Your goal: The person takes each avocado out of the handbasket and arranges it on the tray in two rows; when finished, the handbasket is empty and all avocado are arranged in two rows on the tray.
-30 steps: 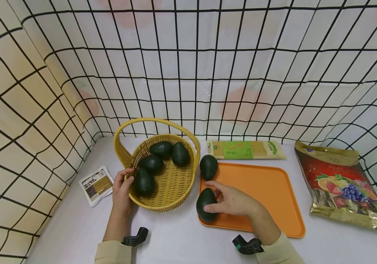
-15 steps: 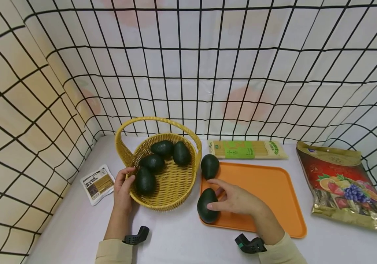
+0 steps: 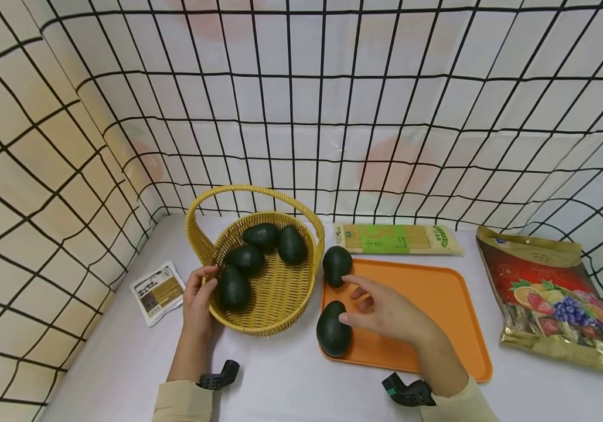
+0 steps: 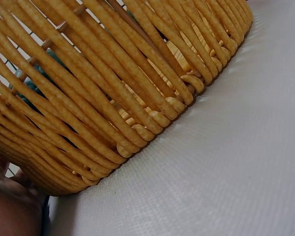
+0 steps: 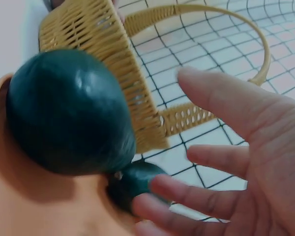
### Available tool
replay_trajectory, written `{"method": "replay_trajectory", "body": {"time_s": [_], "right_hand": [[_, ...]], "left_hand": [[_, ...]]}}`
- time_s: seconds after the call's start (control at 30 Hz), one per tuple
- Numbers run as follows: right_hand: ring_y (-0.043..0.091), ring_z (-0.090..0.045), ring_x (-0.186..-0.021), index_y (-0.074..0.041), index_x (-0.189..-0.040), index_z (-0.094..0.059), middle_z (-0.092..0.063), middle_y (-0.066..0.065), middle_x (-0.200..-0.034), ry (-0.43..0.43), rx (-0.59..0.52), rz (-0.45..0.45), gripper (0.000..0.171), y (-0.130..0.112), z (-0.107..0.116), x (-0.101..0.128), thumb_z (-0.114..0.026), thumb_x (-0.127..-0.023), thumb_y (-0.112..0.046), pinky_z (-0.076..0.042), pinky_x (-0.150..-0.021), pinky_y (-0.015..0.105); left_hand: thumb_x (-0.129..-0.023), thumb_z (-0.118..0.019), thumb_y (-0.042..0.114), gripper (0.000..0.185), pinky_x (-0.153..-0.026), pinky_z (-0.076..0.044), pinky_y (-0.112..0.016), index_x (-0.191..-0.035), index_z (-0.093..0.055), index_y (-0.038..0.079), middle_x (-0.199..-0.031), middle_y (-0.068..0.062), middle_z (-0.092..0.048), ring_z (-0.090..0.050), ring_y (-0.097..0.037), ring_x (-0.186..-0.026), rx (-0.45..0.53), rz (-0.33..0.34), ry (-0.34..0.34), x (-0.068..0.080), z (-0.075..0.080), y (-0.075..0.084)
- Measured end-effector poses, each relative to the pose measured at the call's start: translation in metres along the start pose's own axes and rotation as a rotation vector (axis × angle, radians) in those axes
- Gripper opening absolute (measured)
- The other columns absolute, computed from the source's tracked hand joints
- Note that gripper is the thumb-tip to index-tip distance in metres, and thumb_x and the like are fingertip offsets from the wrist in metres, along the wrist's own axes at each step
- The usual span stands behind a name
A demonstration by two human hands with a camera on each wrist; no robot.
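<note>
A woven yellow basket (image 3: 280, 293) with a tall handle holds several dark green avocados (image 3: 234, 287). My left hand (image 3: 198, 296) grips its left rim; the left wrist view shows the basket wall (image 4: 113, 88) close up. Two more avocados lie on the left part of an orange tray (image 3: 428, 299): a near one (image 3: 331, 335) and a far one (image 3: 336, 264). My right hand (image 3: 361, 302) hovers open between them, fingers spread, its thumb just at the near avocado. The right wrist view shows the open fingers (image 5: 226, 103) beside the near avocado (image 5: 69, 110), holding nothing.
A long pack of noodles (image 3: 398, 239) lies behind the tray. A shiny fruit-print bag (image 3: 544, 293) sits at the right, a small sachet (image 3: 156, 291) left of the basket. Black wire grid walls (image 3: 69, 146) close in the white table at the left and back.
My right hand has let go of the near avocado, lifted and spread its fingers toward the far one. The left hand stays on the basket rim.
</note>
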State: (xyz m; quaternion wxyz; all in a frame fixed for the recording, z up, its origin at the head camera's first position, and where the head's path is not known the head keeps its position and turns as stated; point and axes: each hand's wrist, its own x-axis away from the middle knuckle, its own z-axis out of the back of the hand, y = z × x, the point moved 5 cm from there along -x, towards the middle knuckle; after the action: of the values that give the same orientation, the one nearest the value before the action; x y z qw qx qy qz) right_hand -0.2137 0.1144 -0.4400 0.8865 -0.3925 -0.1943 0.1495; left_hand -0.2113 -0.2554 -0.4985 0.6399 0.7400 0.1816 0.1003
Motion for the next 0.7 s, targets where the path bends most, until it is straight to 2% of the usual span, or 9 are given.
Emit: {"method": "replay_trajectory", "body": {"time_s": [0.1,0.3,0.37,0.5,0.6,0.7], "right_hand": [[0.021,-0.064,-0.111,-0.019,-0.148,-0.050,-0.065,0.005,-0.123,0.062,0.010,0.074,0.073,-0.012,0.003,0.003,-0.079,-0.087,-0.045,-0.055,-0.097,0.044],[0.020,-0.065,-0.104,-0.015,-0.135,-0.061,-0.069,0.000,-0.111,0.166,-0.048,0.226,0.050,-0.044,-0.002,0.010,-0.079,-0.090,-0.027,-0.055,-0.095,0.042],[0.021,-0.065,-0.104,-0.014,-0.133,-0.063,-0.068,-0.002,-0.109,0.172,-0.071,0.275,0.046,-0.055,-0.008,0.010,-0.078,-0.090,-0.023,-0.056,-0.093,0.040],[0.015,-0.065,-0.103,-0.015,-0.132,-0.064,-0.067,-0.004,-0.112,0.180,-0.072,0.352,0.043,-0.074,-0.023,0.010,-0.077,-0.092,-0.023,-0.057,-0.092,0.036],[0.010,-0.064,-0.102,-0.018,-0.131,-0.065,-0.066,-0.006,-0.113,0.166,-0.089,0.373,0.040,-0.086,-0.036,0.006,-0.075,-0.093,-0.026,-0.056,-0.091,0.031],[0.013,-0.065,-0.102,-0.018,-0.130,-0.066,-0.067,-0.006,-0.113,0.135,-0.134,0.376,0.039,-0.097,-0.047,0.000,-0.075,-0.093,-0.027,-0.056,-0.091,0.031]], "left_hand": [[-0.099,-0.046,0.005,0.026,-0.121,-0.019,-0.045,-0.121,-0.057,-0.003,-0.127,0.009,-0.056,-0.037,-0.010,-0.137,-0.001,0.002,0.000,0.000,0.000,0.000],[-0.099,-0.046,0.005,0.025,-0.122,-0.017,-0.047,-0.120,-0.058,-0.002,-0.126,0.010,-0.056,-0.036,-0.011,-0.138,0.002,0.006,0.001,0.000,0.000,0.000],[-0.099,-0.046,0.005,0.025,-0.122,-0.017,-0.048,-0.120,-0.058,-0.001,-0.126,0.010,-0.056,-0.036,-0.011,-0.138,0.004,0.006,0.001,-0.001,0.000,0.000],[-0.099,-0.046,0.005,0.025,-0.121,-0.018,-0.047,-0.119,-0.059,0.000,-0.126,0.009,-0.056,-0.037,-0.011,-0.137,0.009,0.005,0.000,-0.001,0.001,0.001],[-0.099,-0.046,0.005,0.025,-0.120,-0.020,-0.044,-0.119,-0.059,0.000,-0.126,0.008,-0.057,-0.038,-0.010,-0.136,0.013,0.004,-0.002,-0.001,0.000,0.001],[-0.099,-0.046,0.005,0.024,-0.117,-0.024,-0.040,-0.119,-0.060,0.001,-0.125,0.009,-0.057,-0.040,-0.010,-0.133,0.012,0.010,-0.003,0.000,0.000,0.000]]}}
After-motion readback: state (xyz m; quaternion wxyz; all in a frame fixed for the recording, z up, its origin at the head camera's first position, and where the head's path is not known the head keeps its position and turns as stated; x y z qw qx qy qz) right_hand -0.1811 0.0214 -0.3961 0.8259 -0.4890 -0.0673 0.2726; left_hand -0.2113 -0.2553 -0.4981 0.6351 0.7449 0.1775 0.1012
